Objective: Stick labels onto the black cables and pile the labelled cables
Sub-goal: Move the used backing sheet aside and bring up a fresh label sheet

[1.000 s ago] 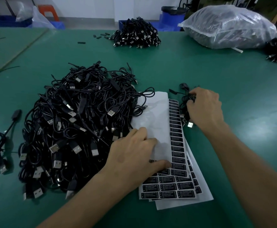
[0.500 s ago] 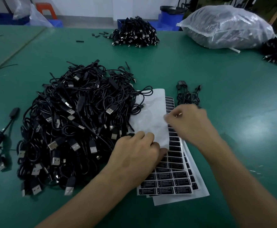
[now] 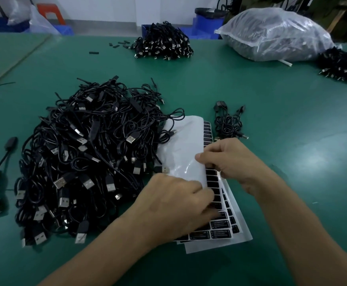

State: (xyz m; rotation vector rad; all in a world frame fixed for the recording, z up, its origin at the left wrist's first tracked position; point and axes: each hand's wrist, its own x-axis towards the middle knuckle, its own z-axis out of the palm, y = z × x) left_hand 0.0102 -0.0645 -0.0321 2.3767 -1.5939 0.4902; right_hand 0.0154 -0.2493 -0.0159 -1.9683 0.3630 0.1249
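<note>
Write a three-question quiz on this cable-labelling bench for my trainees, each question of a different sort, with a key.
1. True or false: the label sheet is full of labels.
2. Where does the big cable pile lie relative to the sheet? A) to its left B) to its right C) at the far table edge
3. What does the left hand rest on?

Key
1. False: much of its backing is bare white.
2. A.
3. The label sheet. The right hand has its curled fingers at the sheet's column of labels.
</note>
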